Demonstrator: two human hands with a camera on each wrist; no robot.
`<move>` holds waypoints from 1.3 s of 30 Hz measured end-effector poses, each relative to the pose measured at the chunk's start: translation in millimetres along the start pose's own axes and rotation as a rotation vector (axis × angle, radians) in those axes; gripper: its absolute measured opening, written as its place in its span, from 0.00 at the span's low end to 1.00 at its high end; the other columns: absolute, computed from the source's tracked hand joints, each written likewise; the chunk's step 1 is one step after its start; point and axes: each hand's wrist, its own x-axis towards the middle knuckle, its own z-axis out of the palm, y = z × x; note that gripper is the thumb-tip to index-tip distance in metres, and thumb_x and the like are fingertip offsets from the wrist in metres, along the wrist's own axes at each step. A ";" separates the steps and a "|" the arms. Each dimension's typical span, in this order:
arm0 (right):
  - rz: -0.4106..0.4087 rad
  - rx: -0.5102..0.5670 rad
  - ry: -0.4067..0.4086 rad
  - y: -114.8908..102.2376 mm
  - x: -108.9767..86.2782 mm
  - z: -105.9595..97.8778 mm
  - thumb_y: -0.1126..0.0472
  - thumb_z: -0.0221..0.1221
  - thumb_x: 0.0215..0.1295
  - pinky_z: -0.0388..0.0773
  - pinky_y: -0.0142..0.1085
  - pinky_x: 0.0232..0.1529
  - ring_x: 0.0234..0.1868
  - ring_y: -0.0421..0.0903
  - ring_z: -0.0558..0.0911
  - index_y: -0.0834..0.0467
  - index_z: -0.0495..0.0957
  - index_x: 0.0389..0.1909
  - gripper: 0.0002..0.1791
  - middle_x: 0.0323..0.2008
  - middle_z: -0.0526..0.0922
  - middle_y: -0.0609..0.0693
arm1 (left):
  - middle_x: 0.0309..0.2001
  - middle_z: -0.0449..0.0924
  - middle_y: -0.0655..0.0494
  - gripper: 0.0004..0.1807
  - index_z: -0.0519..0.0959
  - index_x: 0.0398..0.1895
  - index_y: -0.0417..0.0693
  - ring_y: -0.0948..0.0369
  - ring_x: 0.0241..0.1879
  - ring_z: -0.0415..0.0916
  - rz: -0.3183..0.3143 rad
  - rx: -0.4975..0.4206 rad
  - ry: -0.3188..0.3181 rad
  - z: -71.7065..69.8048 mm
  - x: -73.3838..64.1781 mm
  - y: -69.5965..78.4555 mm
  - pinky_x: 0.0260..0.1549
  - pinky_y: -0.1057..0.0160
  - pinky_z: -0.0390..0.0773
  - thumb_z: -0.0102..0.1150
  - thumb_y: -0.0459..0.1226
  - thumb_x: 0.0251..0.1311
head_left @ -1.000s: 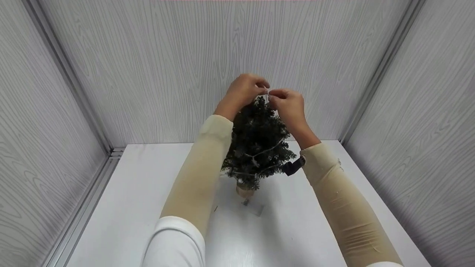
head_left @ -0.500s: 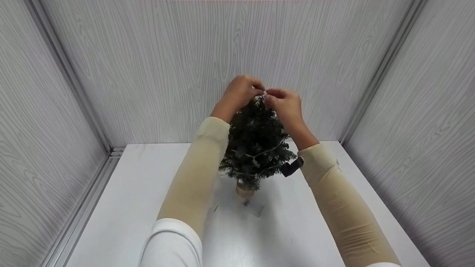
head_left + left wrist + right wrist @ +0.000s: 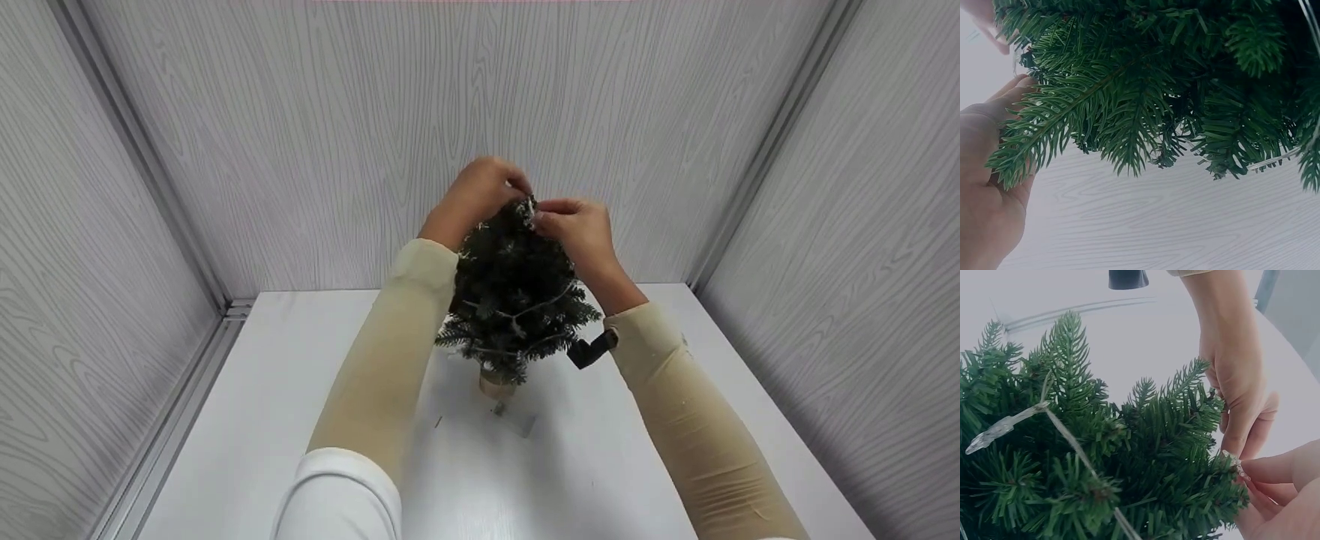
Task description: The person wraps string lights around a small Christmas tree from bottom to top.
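Observation:
A small artificial Christmas tree [image 3: 517, 277] stands upright on a round wooden base [image 3: 496, 386]. A string of lights [image 3: 540, 307] with thin clear wire and clear plastic bulbs winds round its branches. At the treetop my right hand [image 3: 581, 229] pinches a clear bulb [image 3: 1234, 462] of the string between thumb and fingertips. From the left, my left hand [image 3: 478, 191] reaches over the top, its curled fingertips holding the string right beside that bulb. In the left wrist view, branches partly cover the left hand's fingers [image 3: 1008, 101]. Another bulb [image 3: 994, 433] sticks out from the foliage.
The white table [image 3: 300, 375] is bounded by grey wood-grain panels [image 3: 337, 150] behind and at both sides. Small bits of debris [image 3: 498, 409] and a clear flat piece [image 3: 529, 425] lie before the base. A black wrist-camera mount [image 3: 591, 349] hangs under the right sleeve.
Both hands have come down slightly onto the treetop, the left also moving a little leftward. The string's end, held above the tip earlier, now lies against it.

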 end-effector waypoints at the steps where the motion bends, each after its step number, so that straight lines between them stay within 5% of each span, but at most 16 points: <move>1: 0.007 0.005 -0.003 1.3 -0.1 -0.3 0.69 0.64 0.58 0.81 0.37 0.40 0.33 0.48 0.84 0.69 0.82 0.41 0.11 0.35 0.84 0.59 | 0.49 0.82 0.62 0.10 0.86 0.44 0.57 0.62 0.51 0.76 0.003 -0.010 0.001 -0.1 -0.5 -0.3 0.51 0.61 0.74 0.56 0.39 0.67; 12: 0.022 -0.073 0.000 10.8 0.7 2.3 0.69 0.67 0.54 0.78 0.32 0.34 0.30 0.42 0.82 0.66 0.84 0.37 0.09 0.31 0.85 0.51 | 0.45 0.84 0.61 0.09 0.87 0.41 0.55 0.62 0.49 0.77 0.033 -0.057 0.018 0.3 -2.1 -4.7 0.50 0.62 0.74 0.57 0.36 0.65; 26: 0.040 -0.032 0.016 13.6 0.0 0.3 0.68 0.67 0.55 0.78 0.33 0.33 0.30 0.44 0.82 0.66 0.84 0.37 0.09 0.30 0.84 0.52 | 0.43 0.84 0.59 0.09 0.86 0.41 0.52 0.63 0.34 0.73 -0.010 -0.273 0.000 4.7 -2.0 -9.4 0.33 0.66 0.71 0.58 0.34 0.62; 39: 0.053 -0.042 0.033 14.6 -0.4 2.1 0.69 0.67 0.54 0.78 0.32 0.35 0.32 0.43 0.82 0.64 0.83 0.38 0.09 0.31 0.83 0.50 | 0.47 0.84 0.58 0.11 0.86 0.45 0.52 0.62 0.34 0.74 -0.048 -0.324 -0.063 4.9 -5.1 -12.4 0.32 0.66 0.73 0.58 0.35 0.63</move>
